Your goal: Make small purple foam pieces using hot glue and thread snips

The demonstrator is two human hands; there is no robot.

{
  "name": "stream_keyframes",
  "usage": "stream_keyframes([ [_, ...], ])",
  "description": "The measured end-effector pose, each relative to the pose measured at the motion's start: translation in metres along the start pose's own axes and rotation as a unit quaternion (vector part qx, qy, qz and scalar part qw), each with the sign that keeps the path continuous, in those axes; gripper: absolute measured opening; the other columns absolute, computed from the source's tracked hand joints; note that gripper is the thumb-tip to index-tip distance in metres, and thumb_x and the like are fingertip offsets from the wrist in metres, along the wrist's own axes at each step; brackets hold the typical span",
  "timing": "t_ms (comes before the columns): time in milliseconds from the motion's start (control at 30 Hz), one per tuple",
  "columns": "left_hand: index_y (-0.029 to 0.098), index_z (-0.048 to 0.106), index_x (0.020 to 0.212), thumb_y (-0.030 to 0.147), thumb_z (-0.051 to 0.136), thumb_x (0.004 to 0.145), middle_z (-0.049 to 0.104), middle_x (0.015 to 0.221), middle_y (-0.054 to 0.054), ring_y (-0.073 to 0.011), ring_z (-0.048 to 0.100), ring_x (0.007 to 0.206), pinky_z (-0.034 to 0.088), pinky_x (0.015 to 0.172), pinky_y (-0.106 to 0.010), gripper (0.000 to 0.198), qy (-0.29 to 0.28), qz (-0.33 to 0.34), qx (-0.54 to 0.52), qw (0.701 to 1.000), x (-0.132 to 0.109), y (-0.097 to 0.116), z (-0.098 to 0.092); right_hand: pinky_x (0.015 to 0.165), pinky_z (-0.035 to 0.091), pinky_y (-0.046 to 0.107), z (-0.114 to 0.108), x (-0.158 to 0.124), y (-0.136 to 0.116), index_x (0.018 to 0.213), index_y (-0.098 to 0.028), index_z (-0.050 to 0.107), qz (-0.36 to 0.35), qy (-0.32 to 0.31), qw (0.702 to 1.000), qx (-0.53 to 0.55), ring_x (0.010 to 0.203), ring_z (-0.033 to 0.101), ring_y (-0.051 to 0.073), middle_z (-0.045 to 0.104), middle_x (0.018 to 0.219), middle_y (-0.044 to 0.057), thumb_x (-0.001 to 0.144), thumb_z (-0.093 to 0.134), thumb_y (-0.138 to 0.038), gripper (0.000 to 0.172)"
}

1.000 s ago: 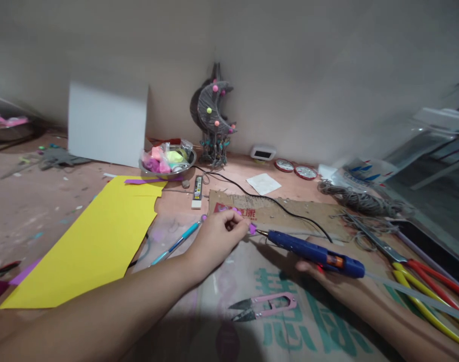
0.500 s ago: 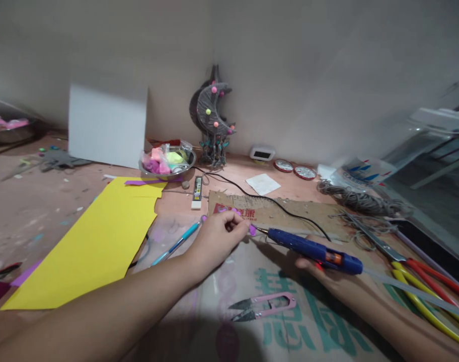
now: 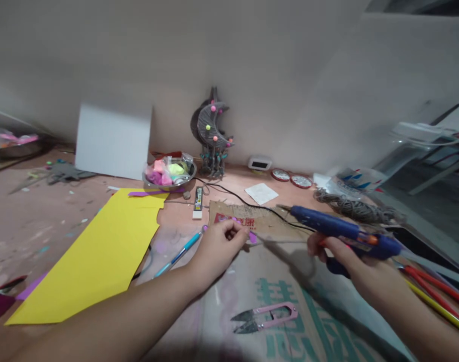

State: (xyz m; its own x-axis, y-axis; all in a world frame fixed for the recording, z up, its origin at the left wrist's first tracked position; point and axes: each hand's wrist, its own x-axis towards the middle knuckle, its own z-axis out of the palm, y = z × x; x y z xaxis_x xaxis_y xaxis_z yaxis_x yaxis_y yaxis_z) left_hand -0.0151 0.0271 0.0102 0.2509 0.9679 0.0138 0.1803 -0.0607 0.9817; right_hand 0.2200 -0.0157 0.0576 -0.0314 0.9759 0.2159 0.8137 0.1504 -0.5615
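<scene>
My left hand [image 3: 224, 247] pinches a small purple piece [image 3: 252, 237] between thumb and fingertips, just over the cardboard. More tiny purple bits [image 3: 235, 220] lie behind the knuckles. In my right hand [image 3: 345, 256] is a blue glue gun [image 3: 327, 222], its fingers wrapped round the handle. The metal nozzle points left and stands apart from the purple piece. A pair of pink thread snips [image 3: 265, 318] lies on the cardboard in front of my hands. Beside my left wrist rests a blue pen [image 3: 178, 254].
Yellow paper [image 3: 89, 256] covers the left side. Behind stand a metal bowl [image 3: 148, 184] of coloured clay, a grey moon ornament [image 3: 207, 120] and a white board [image 3: 114, 141]. A black cord [image 3: 237, 195] crosses the table. Grey yarn [image 3: 354, 207] and red-and-yellow-handled scissors [image 3: 433, 284] lie right.
The glue gun has moved right and up in my right hand, its nozzle leaving the purple piece. My left hand keeps its pinch. The view has tilted up slightly.
</scene>
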Motion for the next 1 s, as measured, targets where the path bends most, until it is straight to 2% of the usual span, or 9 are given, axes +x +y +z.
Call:
stream_keyframes([
  [100, 0.016, 0.061, 0.069, 0.036, 0.05, 0.081, 0.061, 0.065, -0.001, -0.0142, 0.056, 0.064, 0.04, 0.059, -0.023, 0.026, -0.005, 0.001, -0.007, 1.0, 0.0, 0.001, 0.001, 0.057, 0.048, 0.029, -0.018, 0.018, -0.004, 0.07, -0.026, 0.062, 0.01, 0.019, 1.0, 0.002, 0.067, 0.059, 0.019, 0.062, 0.067, 0.003, 0.087, 0.033, -0.052, 0.043],
  [233, 0.016, 0.06, 0.069, 0.035, 0.051, 0.08, 0.063, 0.067, -0.002, -0.0148, 0.059, 0.066, 0.041, 0.062, -0.023, 0.024, 0.004, 0.0, -0.014, 1.0, 0.0, -0.001, 0.002, 0.055, 0.048, 0.026, -0.025, 0.068, 0.011, 0.087, -0.024, 0.066, 0.063, 0.029, 0.998, -0.011, 0.074, 0.061, 0.02, 0.066, 0.078, 0.004, 0.083, 0.042, -0.054, 0.04],
  [333, 0.016, 0.06, 0.071, 0.035, 0.049, 0.082, 0.061, 0.068, -0.001, -0.014, 0.057, 0.064, 0.042, 0.061, -0.024, 0.025, 0.0, 0.008, -0.013, 1.0, -0.001, -0.002, 0.002, 0.063, 0.047, 0.028, -0.015, 0.111, 0.037, 0.089, -0.017, 0.068, 0.057, 0.007, 0.997, -0.052, 0.075, 0.061, 0.021, 0.069, 0.08, 0.007, 0.076, 0.054, -0.051, 0.039],
  [467, 0.016, 0.062, 0.068, 0.033, 0.051, 0.081, 0.056, 0.076, -0.002, -0.0126, 0.054, 0.067, 0.041, 0.062, -0.023, 0.024, 0.032, 0.051, 0.024, 0.998, 0.0, -0.002, 0.002, 0.055, 0.045, 0.029, 0.008, 0.141, 0.065, 0.086, -0.011, 0.068, 0.079, -0.009, 0.994, -0.071, 0.062, 0.06, 0.02, 0.067, 0.065, 0.009, 0.077, 0.052, -0.052, 0.045],
  [567, 0.016, 0.063, 0.067, 0.032, 0.052, 0.081, 0.054, 0.076, -0.002, -0.0138, 0.053, 0.073, 0.04, 0.066, -0.024, 0.023, 0.04, 0.064, 0.043, 0.996, 0.001, -0.001, 0.001, 0.05, 0.042, 0.027, 0.018, 0.144, 0.071, 0.079, -0.011, 0.069, 0.069, -0.031, 0.994, -0.083, 0.053, 0.057, 0.018, 0.062, 0.052, 0.006, 0.077, 0.052, -0.052, 0.045],
  [667, 0.016, 0.062, 0.068, 0.032, 0.052, 0.081, 0.055, 0.075, -0.002, -0.0146, 0.053, 0.074, 0.04, 0.068, -0.025, 0.023, 0.038, 0.057, 0.044, 0.997, 0.001, -0.001, 0.0, 0.049, 0.041, 0.027, 0.02, 0.144, 0.072, 0.08, -0.011, 0.068, 0.049, -0.043, 0.993, -0.097, 0.053, 0.058, 0.019, 0.062, 0.053, 0.006, 0.078, 0.05, -0.053, 0.046],
  [800, 0.015, 0.063, 0.071, 0.035, 0.051, 0.082, 0.057, 0.075, -0.003, -0.0149, 0.054, 0.073, 0.041, 0.068, -0.026, 0.026, 0.026, 0.049, 0.022, 0.998, 0.002, -0.006, 0.0, 0.058, 0.045, 0.029, 0.014, 0.138, 0.078, 0.093, -0.011, 0.066, 0.023, -0.046, 0.993, -0.111, 0.069, 0.063, 0.023, 0.069, 0.074, 0.01, 0.079, 0.049, -0.053, 0.047],
  [900, 0.015, 0.063, 0.073, 0.038, 0.051, 0.082, 0.058, 0.072, -0.003, -0.0147, 0.056, 0.069, 0.043, 0.065, -0.026, 0.028, 0.021, 0.034, -0.003, 0.999, 0.005, -0.01, 0.0, 0.068, 0.047, 0.034, 0.002, 0.118, 0.079, 0.107, -0.011, 0.062, -0.001, -0.016, 0.988, -0.156, 0.083, 0.064, 0.029, 0.069, 0.097, 0.015, 0.08, 0.05, -0.048, 0.047],
  [1000, 0.015, 0.064, 0.073, 0.038, 0.053, 0.081, 0.059, 0.072, -0.003, -0.0148, 0.056, 0.068, 0.044, 0.064, -0.026, 0.027, 0.018, 0.031, -0.019, 0.999, 0.006, -0.012, 0.001, 0.079, 0.042, 0.043, -0.012, 0.088, 0.062, 0.1, -0.011, 0.066, -0.074, 0.029, 0.966, -0.248, 0.093, 0.06, 0.035, 0.067, 0.1, 0.02, 0.082, 0.051, -0.042, 0.039],
])
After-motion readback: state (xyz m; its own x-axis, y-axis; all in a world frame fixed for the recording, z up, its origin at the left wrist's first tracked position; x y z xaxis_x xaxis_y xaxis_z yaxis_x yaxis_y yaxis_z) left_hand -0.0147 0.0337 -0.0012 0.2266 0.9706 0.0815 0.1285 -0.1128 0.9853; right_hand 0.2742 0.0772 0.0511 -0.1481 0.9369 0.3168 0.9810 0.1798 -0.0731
